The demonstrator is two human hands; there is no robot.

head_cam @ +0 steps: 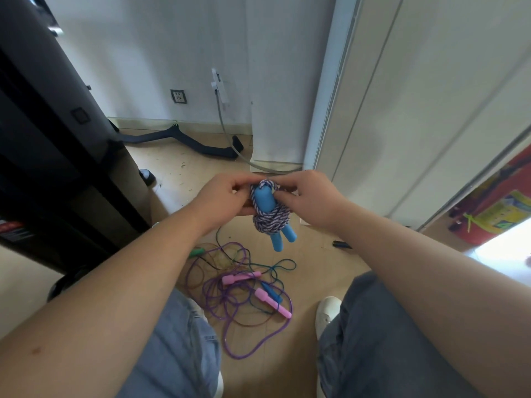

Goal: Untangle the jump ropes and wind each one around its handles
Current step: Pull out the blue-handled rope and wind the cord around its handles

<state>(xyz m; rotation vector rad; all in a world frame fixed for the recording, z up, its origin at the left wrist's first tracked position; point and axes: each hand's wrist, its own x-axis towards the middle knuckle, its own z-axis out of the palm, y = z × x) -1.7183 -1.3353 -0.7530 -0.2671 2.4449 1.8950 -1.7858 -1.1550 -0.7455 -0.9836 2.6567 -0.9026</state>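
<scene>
A braided purple-and-white jump rope point(270, 219) is wound around its two light blue foam handles point(265, 201), held up in front of me. My left hand point(221, 196) grips the bundle from the left. My right hand point(310, 196) pinches the rope's top loop from the right. On the wooden floor below lies a tangle of thin ropes: a purple rope point(230, 303) with two pink handles point(273, 303), and a dark blue-green rope point(283, 264) with a blue handle point(271, 291) and a green handle point(196, 252).
A black frame of gym equipment point(57, 156) fills the left. A black bar attachment point(184, 142) lies by the wall. White sliding doors point(402, 110) stand to the right. My knees and a white shoe point(327, 311) flank the tangle. A small black object point(342, 244) lies on the floor.
</scene>
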